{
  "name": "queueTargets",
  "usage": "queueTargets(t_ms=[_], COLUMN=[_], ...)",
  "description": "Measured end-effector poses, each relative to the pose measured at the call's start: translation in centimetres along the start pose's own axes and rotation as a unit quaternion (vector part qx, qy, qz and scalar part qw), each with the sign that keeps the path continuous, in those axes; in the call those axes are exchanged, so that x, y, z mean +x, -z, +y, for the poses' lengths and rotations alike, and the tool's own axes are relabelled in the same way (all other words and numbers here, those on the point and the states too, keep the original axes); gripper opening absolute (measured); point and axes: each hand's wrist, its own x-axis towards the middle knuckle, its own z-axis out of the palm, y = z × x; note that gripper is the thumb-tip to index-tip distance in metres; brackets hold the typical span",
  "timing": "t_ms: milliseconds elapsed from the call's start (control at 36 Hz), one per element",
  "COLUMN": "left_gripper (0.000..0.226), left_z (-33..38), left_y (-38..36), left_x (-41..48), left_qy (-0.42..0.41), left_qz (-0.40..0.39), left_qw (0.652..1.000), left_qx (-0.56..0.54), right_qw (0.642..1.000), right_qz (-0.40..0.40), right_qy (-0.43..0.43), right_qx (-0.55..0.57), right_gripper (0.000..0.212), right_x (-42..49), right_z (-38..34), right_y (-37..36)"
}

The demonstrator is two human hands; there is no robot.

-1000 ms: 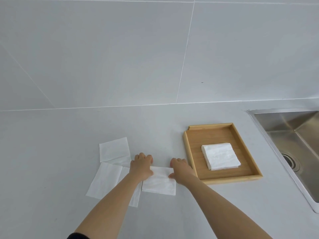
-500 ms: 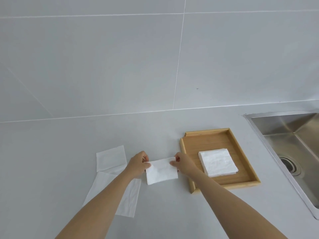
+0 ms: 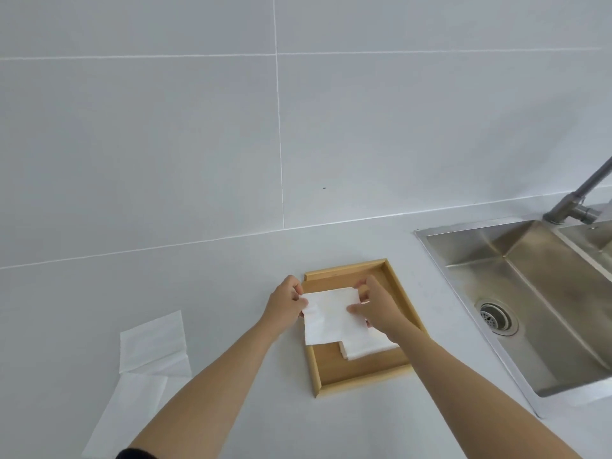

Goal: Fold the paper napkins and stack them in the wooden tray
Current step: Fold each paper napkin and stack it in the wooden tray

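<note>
kitchen | steel sink (image 3: 530,293) w/ faucet (image 3: 578,202) | tiled wall (image 3: 198,127) | white counter (image 3: 165,286)

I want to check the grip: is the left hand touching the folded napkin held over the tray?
Touching. The head view shows the left hand pinching the left edge of the folded napkin.

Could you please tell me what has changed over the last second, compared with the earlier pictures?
Both hands, the left hand and the right hand, pinched the folded napkin, lifted it off the counter and carried it right, over the wooden tray and its stack. The unfolded napkins stayed where they lay.
</note>
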Motion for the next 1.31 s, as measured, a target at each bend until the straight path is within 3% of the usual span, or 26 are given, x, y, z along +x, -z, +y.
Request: queueTargets(t_ms=[167, 278, 722, 889, 1028, 1139, 1306], left_gripper=[0.025, 0.021, 0.032, 0.033, 0.047, 0.059, 0.063], left_z=[0.9, 1.0, 0.0, 0.0, -0.1, -1.3, -3.7], left_y=[-3.6, -5.6, -8.9, -7.7, -5.2, -2.3, 2.8], left_x=[1.2, 1.7, 1.2, 0.7, 0.3, -0.3, -2.3], left_qy=[-0.018, -0.024, -0.034, -0.077, -0.088, -0.081, -0.052], left_qz=[-0.045, -0.043, -0.047, -0.024, -0.014, 0.003, 0.027], left_qw=[0.998, 0.996, 0.964, 0.942, 0.921, 0.904, 0.892], left_qx=[0.051, 0.074, 0.260, 0.325, 0.378, 0.420, 0.448], right_qw=[0.998, 0.997, 0.974, 0.954, 0.948, 0.939, 0.917], right_qz=[0.028, 0.041, -0.004, -0.010, 0.010, 0.000, -0.023], right_qy=[-0.007, -0.020, -0.024, -0.021, 0.042, 0.080, 0.119], right_qx=[-0.050, -0.056, -0.223, -0.300, -0.315, -0.335, -0.380], right_gripper=[0.030, 0.019, 0.043, 0.046, 0.053, 0.072, 0.076], right_x=[0.5, 1.1, 2.0, 1.8, 1.6, 1.3, 0.6], right_z=[2.4, 3.9, 6.9, 5.6, 3.3, 1.0, -2.1], right_y=[3.2, 4.3, 3.3, 3.6, 3.4, 1.6, -3.0])
